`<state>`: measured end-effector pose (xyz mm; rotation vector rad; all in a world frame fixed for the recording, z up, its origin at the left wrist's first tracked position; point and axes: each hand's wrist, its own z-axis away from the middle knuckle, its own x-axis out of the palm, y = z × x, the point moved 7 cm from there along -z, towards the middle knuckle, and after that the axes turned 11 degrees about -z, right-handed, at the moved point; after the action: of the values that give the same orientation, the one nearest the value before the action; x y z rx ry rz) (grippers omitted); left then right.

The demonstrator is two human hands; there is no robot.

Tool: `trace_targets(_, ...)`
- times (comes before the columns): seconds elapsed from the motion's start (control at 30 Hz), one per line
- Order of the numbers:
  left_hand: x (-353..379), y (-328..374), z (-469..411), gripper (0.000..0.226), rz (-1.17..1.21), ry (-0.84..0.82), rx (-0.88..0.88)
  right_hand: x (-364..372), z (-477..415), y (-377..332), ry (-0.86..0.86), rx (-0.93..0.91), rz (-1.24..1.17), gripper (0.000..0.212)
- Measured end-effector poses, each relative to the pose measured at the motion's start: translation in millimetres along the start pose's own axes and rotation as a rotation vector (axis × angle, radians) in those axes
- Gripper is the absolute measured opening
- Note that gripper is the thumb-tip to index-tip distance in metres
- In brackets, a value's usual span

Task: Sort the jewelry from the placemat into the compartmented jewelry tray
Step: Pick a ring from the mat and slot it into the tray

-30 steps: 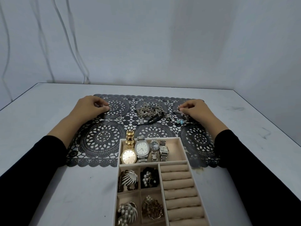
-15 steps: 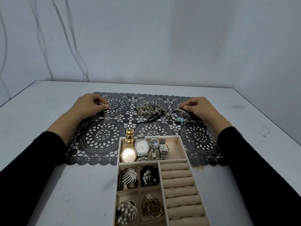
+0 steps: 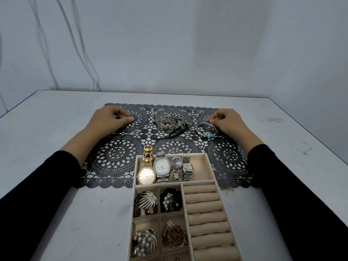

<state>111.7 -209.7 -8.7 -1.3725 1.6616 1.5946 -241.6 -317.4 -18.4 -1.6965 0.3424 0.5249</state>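
Grey table [image 3: 56,204] carries a black lace placemat [image 3: 116,153] and jewelry tray [image 3: 212,169]. Left hand [image 3: 110,119] pinches the heart-pendant chain [image 3: 135,131] with curled fingers. Right hand [image 3: 228,120] pinches the beaded bracelet [image 3: 207,135].

A tangled pile of chains [image 3: 169,122] fills the far middle of the placemat [image 3: 116,153]. Just to its right lies a bracelet [image 3: 206,129], pinched by the right hand [image 3: 229,120]. To its left lies a thin necklace [image 3: 136,131], pinched by the left hand [image 3: 107,119]. The tray [image 3: 211,166] blocks the near centre, with a gold watch strap [image 3: 147,153] poking over its far rim. Bare mat lies between tray and chains, and bare table [image 3: 84,213] flanks the tray.
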Motion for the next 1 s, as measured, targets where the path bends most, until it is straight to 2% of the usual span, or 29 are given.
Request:
trace_targets(0.1, 1.1, 2.2, -0.8, 0.018, -0.008, 0.000, 0.004, -2.3, 0.6, -1.1, -0.001, -0.012, 0.000, 0.003)
trace_targets(0.23, 1.2, 0.4, -4.3, 0.015, 0.001, -0.035, -0.004, -3.5, 0.5, 1.2, -0.107, -0.010, -0.040, 0.008)
trace_targets(0.47, 7.9, -3.3, -15.2, 0.022, -0.023, -0.137, 0.001, 1.4, -8.7, 1.7, -0.128, -0.003, 0.060, 0.015)
trace_targets(0.57, 7.6, -0.5, -13.7, 0.018, 0.010, -0.104, 0.036, 0.9, -10.2, 3.7, -0.137, 0.013, 0.033, 0.017)
trace_targets(0.77, 3.1, -0.1, -7.3, 0.012, 0.060, -0.027, 0.096, -2.9, -1.3, -0.9, -0.157, -0.092, -0.155, 0.019)
trace_targets(1.0, -0.1, 9.3, 3.1, 0.009, 0.032, 0.062, 0.170, -10.5, 6.2, 0.0, -0.045, -0.127, -0.266, 0.011)
